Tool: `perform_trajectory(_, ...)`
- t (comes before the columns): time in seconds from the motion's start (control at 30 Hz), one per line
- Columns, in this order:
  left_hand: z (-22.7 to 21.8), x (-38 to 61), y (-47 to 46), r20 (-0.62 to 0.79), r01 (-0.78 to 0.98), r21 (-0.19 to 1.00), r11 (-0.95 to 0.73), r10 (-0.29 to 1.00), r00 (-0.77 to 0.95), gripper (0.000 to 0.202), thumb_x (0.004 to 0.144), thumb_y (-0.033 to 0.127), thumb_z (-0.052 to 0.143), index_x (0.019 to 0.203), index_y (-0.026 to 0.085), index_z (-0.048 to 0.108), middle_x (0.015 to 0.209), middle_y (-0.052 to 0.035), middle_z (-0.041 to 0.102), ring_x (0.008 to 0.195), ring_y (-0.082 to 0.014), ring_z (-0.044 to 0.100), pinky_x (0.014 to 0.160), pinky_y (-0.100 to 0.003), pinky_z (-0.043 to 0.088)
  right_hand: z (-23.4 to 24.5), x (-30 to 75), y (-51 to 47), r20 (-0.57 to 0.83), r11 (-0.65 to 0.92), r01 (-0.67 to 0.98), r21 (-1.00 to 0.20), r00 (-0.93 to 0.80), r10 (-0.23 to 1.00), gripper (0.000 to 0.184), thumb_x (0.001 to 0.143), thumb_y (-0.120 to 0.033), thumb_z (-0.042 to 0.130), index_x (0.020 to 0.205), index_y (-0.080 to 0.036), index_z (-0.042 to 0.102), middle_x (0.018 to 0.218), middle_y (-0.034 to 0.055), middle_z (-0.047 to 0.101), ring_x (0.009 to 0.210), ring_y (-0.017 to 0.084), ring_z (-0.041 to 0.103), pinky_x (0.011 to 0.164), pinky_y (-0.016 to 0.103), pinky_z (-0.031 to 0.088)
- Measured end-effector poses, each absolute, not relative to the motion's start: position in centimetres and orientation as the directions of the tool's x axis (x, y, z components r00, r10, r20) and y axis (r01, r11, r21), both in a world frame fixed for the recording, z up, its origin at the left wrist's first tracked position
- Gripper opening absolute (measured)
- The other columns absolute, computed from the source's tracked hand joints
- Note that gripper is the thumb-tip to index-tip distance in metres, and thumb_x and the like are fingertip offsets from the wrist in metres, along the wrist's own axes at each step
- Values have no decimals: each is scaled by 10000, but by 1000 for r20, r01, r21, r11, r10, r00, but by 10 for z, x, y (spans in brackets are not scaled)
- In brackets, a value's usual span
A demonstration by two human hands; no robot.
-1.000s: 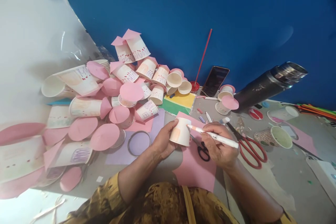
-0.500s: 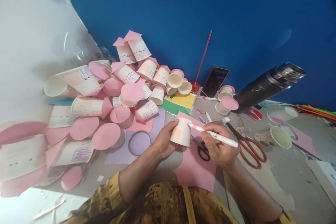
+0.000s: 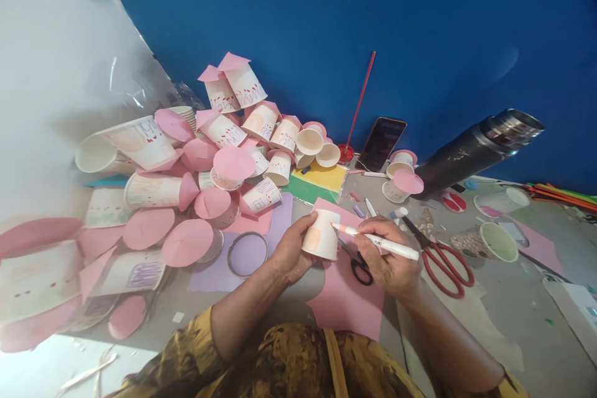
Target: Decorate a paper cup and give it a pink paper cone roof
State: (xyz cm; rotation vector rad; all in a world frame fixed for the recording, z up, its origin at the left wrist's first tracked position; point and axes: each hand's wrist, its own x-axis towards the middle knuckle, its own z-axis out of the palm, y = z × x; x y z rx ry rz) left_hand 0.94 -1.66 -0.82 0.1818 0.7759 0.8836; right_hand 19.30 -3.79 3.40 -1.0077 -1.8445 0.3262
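Observation:
A white paper cup (image 3: pixel 326 237), held upside down, has a pale orange patch coloured on its side. My left hand (image 3: pixel 295 250) grips it from the left, thumb near its top. Between the fingers of my right hand (image 3: pixel 389 256) is a white marker (image 3: pixel 387 244) with a pale orange tip, which meets the cup's side near the upper right. Below the cup lies pink paper (image 3: pixel 352 311), with black-handled scissors (image 3: pixel 360 268) on it. A roll of tape (image 3: pixel 248 234) rests on lilac paper (image 3: pixel 212 273) to the left.
Decorated paper cups with pink paper tops (image 3: pixel 233 165) pile up on the left. Red-handled scissors (image 3: pixel 448 270) lie to the right. A phone (image 3: pixel 381 142) and a dark flask (image 3: pixel 459 158) stand by the blue wall (image 3: pixel 298 18). A patterned cup (image 3: pixel 485 241) lies farther right.
My right hand and the marker have shifted slightly left, the tip moving left and a little down across the cup. My left hand holds the cup in the same place.

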Motion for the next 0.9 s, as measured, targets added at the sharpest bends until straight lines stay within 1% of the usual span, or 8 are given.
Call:
perform_trajectory(0.23, -9, 10, -16, -528, -619, 443, 648, 747, 404, 280, 978, 354, 576, 950, 106, 703, 735, -97, 709, 587, -224, 673, 544, -330, 551, 34, 193, -40, 596, 611, 501, -613, -215, 773, 69, 967, -182, 622, 932, -238, 642, 733, -1, 726, 609, 153, 692, 568, 259, 544)
perform_trajectory(0.43, -5, 10, -16, -553, -611, 448, 652, 739, 383, 294, 1001, 342, 527, 964, 105, 696, 733, -96, 700, 597, -230, 680, 531, -337, 564, 31, 194, -42, 583, 611, 471, -637, -225, 781, 58, 959, -181, 631, 942, -236, 641, 738, -5, 722, 615, 151, 688, 578, 260, 542)
perform_trajectory(0.53, -5, 9, -16, -560, -603, 435, 669, 725, 400, 310, 1003, 351, 526, 995, 95, 701, 758, -109, 714, 607, -244, 696, 535, -353, 574, 32, 194, -41, 619, 619, 468, -631, -177, 765, 82, 952, -161, 631, 951, -242, 643, 758, -4, 723, 632, 153, 690, 587, 262, 549)
perform_trajectory(0.63, -9, 9, -16, -547, -615, 417, 670, 725, 419, 313, 988, 342, 552, 1033, 80, 717, 807, -125, 737, 641, -259, 723, 592, -384, 604, 34, 194, -40, 652, 620, 490, -613, -129, 747, 98, 947, -150, 624, 953, -245, 648, 767, 4, 724, 640, 163, 696, 587, 274, 559)
perform_trajectory(0.7, -11, 9, -16, -520, -621, 414, 666, 733, 439, 322, 979, 342, 566, 1055, 74, 726, 837, -137, 751, 657, -265, 734, 615, -391, 608, 36, 194, -40, 653, 615, 507, -604, -128, 746, 95, 950, -157, 619, 942, -247, 649, 751, 6, 723, 631, 169, 698, 579, 283, 562)
perform_trajectory(0.8, -13, 9, -16, -478, -622, 421, 660, 744, 466, 353, 974, 352, 567, 1103, 67, 731, 873, -154, 764, 670, -274, 738, 606, -385, 597, 36, 194, -39, 644, 608, 516, -603, -135, 753, 91, 954, -164, 614, 936, -247, 649, 746, 10, 727, 633, 174, 704, 581, 287, 567)
perform_trajectory(0.9, -11, 8, -16, -466, -620, 416, 666, 741, 483, 402, 984, 360, 540, 1175, 57, 723, 920, -173, 773, 683, -275, 737, 605, -379, 587, 36, 194, -39, 643, 609, 510, -608, -133, 754, 90, 952, -159, 620, 943, -244, 648, 765, 9, 731, 648, 166, 709, 594, 276, 571)
